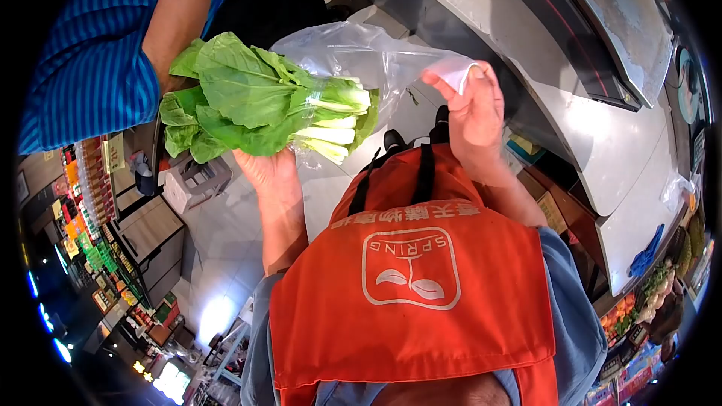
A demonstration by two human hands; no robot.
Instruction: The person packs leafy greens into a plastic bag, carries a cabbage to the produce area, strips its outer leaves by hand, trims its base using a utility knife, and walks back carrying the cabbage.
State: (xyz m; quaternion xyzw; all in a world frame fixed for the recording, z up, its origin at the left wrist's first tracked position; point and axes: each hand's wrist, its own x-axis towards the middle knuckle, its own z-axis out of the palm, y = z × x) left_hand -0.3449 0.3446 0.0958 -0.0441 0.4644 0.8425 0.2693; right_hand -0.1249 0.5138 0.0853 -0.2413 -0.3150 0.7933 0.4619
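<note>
Leafy greens (252,98) lie at 10 o'clock from centre, stems towards 2. The left hand (269,171) grasps their underside, fingers mostly hidden by leaves. At 2 o'clock, the right hand (477,101) pinches a white piece (456,73) at the end of a clear plastic bag (391,60), which stretches towards the stems. A striped sleeve (86,60) is at 10 o'clock, beyond the greens.

I can't see most fingers of the bare left hand (268,174) behind the pale-stalked bunch of broad green leaves (252,94). Co-worker's bare forearm (179,15) gets chopped by the top edge, and those multicoloured shelf packets (98,252) are too tiny to ID.
</note>
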